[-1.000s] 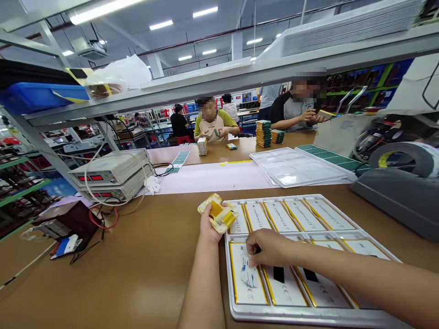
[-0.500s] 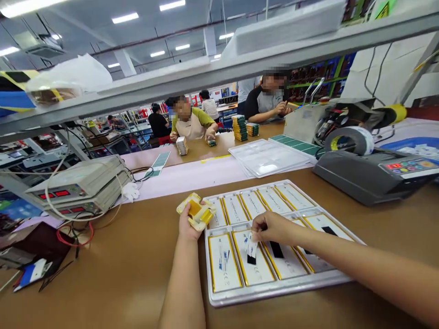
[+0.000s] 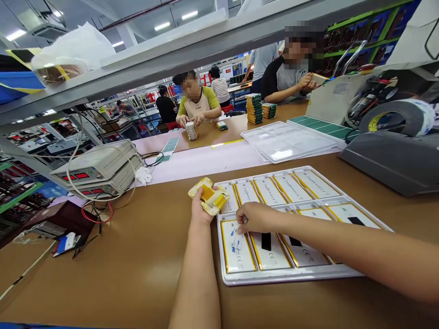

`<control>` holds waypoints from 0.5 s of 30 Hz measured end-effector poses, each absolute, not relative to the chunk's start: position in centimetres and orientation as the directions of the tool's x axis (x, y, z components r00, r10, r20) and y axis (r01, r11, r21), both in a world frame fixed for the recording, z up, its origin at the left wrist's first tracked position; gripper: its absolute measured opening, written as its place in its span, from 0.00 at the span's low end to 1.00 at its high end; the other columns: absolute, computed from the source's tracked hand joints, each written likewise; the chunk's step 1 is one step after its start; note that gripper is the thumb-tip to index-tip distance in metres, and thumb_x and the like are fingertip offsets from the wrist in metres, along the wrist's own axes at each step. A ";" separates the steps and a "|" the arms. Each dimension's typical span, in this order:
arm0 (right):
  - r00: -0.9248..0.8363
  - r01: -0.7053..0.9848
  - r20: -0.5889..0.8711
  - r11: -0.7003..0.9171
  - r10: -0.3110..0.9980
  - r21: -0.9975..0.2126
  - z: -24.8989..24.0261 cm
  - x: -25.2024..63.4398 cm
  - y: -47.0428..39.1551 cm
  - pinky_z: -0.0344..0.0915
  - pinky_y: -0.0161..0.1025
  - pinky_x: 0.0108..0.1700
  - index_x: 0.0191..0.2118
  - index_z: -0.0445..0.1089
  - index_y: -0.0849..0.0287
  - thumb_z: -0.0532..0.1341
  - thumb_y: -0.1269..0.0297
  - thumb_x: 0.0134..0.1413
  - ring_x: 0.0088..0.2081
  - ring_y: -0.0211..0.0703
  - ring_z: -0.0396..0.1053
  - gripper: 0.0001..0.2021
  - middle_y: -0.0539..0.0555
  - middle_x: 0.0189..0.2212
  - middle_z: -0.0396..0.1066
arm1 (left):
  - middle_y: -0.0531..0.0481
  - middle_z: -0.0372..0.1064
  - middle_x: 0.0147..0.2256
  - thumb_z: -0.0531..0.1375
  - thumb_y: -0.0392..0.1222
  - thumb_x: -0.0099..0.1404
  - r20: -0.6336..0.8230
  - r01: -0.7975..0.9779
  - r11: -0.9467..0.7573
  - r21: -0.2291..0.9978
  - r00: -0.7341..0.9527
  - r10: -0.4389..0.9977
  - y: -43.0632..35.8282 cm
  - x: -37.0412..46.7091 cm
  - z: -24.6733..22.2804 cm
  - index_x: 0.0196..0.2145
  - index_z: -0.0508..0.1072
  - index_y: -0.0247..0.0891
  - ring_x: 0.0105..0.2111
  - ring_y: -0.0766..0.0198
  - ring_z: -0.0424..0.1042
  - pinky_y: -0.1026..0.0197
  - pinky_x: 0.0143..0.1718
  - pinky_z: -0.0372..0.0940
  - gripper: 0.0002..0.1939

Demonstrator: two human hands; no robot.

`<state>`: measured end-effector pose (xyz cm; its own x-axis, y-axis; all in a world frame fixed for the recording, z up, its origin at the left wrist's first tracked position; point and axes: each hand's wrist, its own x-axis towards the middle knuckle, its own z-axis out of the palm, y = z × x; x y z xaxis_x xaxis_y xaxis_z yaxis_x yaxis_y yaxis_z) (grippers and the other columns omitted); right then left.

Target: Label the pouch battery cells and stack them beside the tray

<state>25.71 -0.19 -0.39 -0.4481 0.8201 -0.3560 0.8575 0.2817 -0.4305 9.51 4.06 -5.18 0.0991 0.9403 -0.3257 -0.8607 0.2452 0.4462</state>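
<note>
Tray (image 3: 274, 277), one: white pouch cells (image 3: 274, 261), two rows. Black strips (image 3: 266, 242): three front-row cells; a fourth obscured. Apparently unstripped: leftmost front cell (image 3: 242, 262), bearing printed liner scraps (image 3: 236, 243); back row (image 3: 291, 187). Right hand (image 3: 255, 217): pinched over that front cell; contents indeterminable. Left hand (image 3: 201, 211): gripping yellow-and-cream block (image 3: 207, 192), tray's left.

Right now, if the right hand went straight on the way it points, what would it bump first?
Probably the yellow and cream piece in the left hand, roughly in line with the right hand and its forearm. Heights are hard to judge, so it might pass over or under.
</note>
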 end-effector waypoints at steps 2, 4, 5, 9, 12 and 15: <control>-0.475 0.852 -0.378 0.307 0.795 -0.425 -0.4 25.3 -0.7 0.52 0.33 0.24 0.24 0.67 0.55 0.63 0.53 0.34 0.27 0.39 0.63 0.11 0.48 0.25 0.68 | 0.45 0.67 0.28 0.54 0.42 0.55 -0.299 -0.860 0.257 0.442 0.129 0.945 4.2 9.6 -5.2 0.34 0.67 0.34 0.31 0.57 0.70 0.51 0.37 0.65 0.11; -0.512 0.839 -0.388 0.348 0.767 -0.419 -0.3 24.9 -1.4 0.51 0.33 0.24 0.23 0.67 0.55 0.63 0.54 0.34 0.27 0.39 0.63 0.10 0.48 0.24 0.68 | 0.46 0.67 0.28 0.53 0.42 0.55 -0.287 -0.858 0.265 0.439 0.145 0.947 4.3 9.7 -5.2 0.34 0.67 0.34 0.31 0.58 0.70 0.50 0.37 0.64 0.10; -0.540 0.824 -0.393 0.370 0.744 -0.430 -0.3 24.7 -1.6 0.51 0.33 0.24 0.23 0.67 0.55 0.63 0.55 0.33 0.27 0.38 0.63 0.10 0.47 0.23 0.68 | 0.46 0.67 0.28 0.53 0.42 0.56 -0.289 -0.858 0.267 0.439 0.147 0.946 4.3 9.7 -5.3 0.34 0.67 0.34 0.31 0.58 0.70 0.50 0.37 0.64 0.10; -0.554 0.799 -0.358 0.360 0.752 -0.482 -0.2 25.2 -0.9 0.52 0.32 0.25 0.23 0.67 0.55 0.63 0.56 0.34 0.26 0.37 0.62 0.10 0.47 0.24 0.68 | 0.46 0.67 0.28 0.53 0.42 0.55 -0.288 -0.862 0.267 0.430 0.149 0.946 4.3 9.5 -5.5 0.34 0.66 0.34 0.31 0.58 0.70 0.50 0.38 0.64 0.11; -0.434 0.865 -0.315 0.292 0.844 -0.407 0.0 25.9 0.4 0.52 0.33 0.25 0.22 0.66 0.56 0.63 0.56 0.35 0.27 0.38 0.62 0.10 0.48 0.25 0.68 | 0.45 0.67 0.28 0.53 0.42 0.55 -0.290 -0.858 0.274 0.435 0.155 0.944 4.3 9.5 -5.6 0.35 0.67 0.34 0.31 0.58 0.70 0.50 0.37 0.65 0.11; -0.448 0.868 -0.374 0.295 0.812 -0.400 0.0 26.1 0.6 0.52 0.33 0.24 0.22 0.65 0.56 0.63 0.56 0.34 0.26 0.38 0.62 0.10 0.47 0.24 0.67 | 0.46 0.67 0.28 0.53 0.42 0.55 -0.289 -0.856 0.274 0.438 0.155 0.945 4.3 9.6 -5.5 0.35 0.66 0.34 0.31 0.58 0.70 0.50 0.37 0.64 0.11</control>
